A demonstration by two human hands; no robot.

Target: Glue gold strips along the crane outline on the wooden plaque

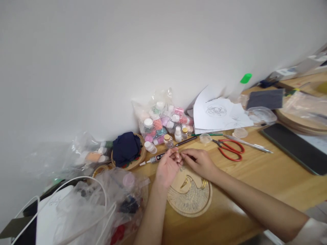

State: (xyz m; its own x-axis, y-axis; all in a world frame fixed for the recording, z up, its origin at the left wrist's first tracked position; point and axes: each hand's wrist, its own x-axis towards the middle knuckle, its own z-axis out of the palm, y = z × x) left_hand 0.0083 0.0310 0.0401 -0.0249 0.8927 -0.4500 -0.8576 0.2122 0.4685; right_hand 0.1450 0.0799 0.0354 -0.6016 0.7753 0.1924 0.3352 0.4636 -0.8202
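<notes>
My left hand (170, 166) is closed with its palm partly turned up, above the far edge of a round wooden plaque. My right hand (199, 162) meets it there, its thumb and fingertips pinched together beside the left fingers. Whatever lies between the fingertips is too small to make out. Below both hands, the round plaque (190, 200) lies flat on the table and bears a bird design with gold lines on its neck and fine feather lines. A glue tube (154, 159) marked "B-7" lies just behind my left hand, partly covered by it.
Behind the hands stand small bottles (178, 134) and a plastic bag (158, 119) of bead jars. Red-handled pliers (231, 149), a pen (249, 144) and a phone (296, 148) lie to the right. Plastic bags (102, 200) and a white cable (84, 177) crowd the left.
</notes>
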